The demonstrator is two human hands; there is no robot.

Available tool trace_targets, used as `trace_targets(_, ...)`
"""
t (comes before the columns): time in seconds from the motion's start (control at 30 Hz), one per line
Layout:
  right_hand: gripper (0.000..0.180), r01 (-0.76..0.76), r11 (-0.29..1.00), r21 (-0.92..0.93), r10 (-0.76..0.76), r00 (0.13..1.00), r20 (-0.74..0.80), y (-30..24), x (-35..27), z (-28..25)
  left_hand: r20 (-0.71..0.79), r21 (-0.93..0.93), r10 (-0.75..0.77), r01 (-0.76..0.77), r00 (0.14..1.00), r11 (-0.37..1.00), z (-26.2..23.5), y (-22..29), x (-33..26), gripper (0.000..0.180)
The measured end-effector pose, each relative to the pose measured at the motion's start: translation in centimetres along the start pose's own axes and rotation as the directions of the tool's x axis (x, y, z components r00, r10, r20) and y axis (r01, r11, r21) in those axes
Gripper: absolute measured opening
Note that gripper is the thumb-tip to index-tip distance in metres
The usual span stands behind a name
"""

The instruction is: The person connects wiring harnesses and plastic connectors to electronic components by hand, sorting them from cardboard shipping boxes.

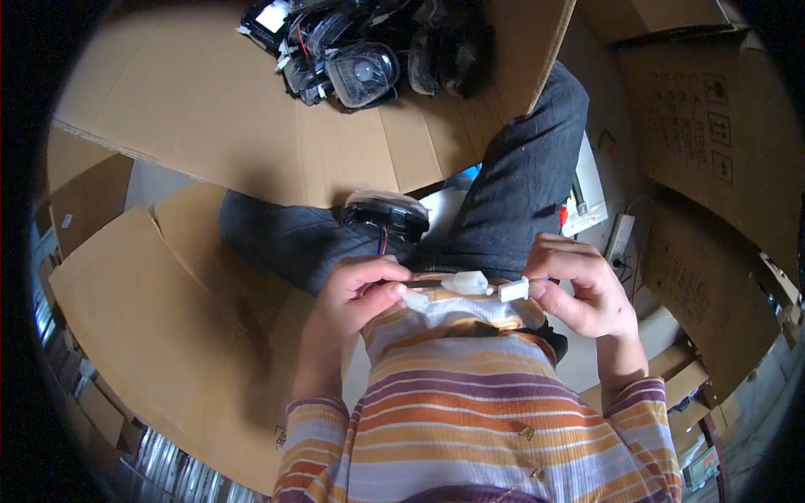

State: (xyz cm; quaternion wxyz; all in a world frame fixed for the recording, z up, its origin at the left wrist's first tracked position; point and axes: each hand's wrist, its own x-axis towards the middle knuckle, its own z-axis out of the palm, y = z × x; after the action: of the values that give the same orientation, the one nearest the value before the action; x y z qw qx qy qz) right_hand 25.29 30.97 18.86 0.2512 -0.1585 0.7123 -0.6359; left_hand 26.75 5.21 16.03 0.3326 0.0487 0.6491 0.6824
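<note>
In front of my belly, my left hand (pixel 360 289) is closed in a pinch on wiring, with a larger white connector (pixel 468 283) jutting out to the right. A smaller white piece (pixel 416 299) shows just below its fingertips. My right hand (pixel 583 285) pinches a white plug (pixel 513 290), which faces the larger connector. Whether the two touch, I cannot tell. Above my left hand, a round black lamp (pixel 386 220) with a clear cover rests by my lap and the cardboard edge. Red and dark wires drop from it toward my left hand.
A cardboard sheet (pixel 226 109) lies across my legs, bearing several black lamps (pixel 362 75) with clear lenses at its far side. Large cardboard boxes (pixel 696 126) stand on the right. A white power strip (pixel 620 237) with cables sits on the floor near them. More cardboard (pixel 168 335) spreads at left.
</note>
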Motion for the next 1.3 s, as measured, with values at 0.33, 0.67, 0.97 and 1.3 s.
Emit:
trace_targets(0.33, 0.013, 0.055, 0.998, 0.007, -0.056, 0.998, 0.042, -0.2, 0.1, 0.4, 0.165, 0.03, 0.026, -0.031, 0.986, 0.999, -0.4, 0.8, 0.8, 0.007)
trace_targets(0.67, 0.012, 0.102, 0.994, -0.029, -0.102, 0.995, 0.011, -0.1, -0.3, 0.1, 0.124, 0.104, -0.019, 0.006, 0.992, 0.995, -0.2, 1.2, 0.9, 0.006)
trace_targets(0.97, 0.006, 0.041, 0.969, -0.244, -0.05, 0.998, -0.03, 0.4, -0.4, 0.5, 0.12, 0.212, -0.021, -0.005, 0.993, 0.977, 0.4, 2.1, 0.9, 0.007)
trace_targets(1.3, 0.008, -0.065, 0.996, -0.059, 0.045, 0.957, -0.288, 1.9, -4.1, -2.1, -0.218, 0.711, -0.109, 0.234, 0.97, 0.663, 1.1, 18.9, -1.4, 0.01)
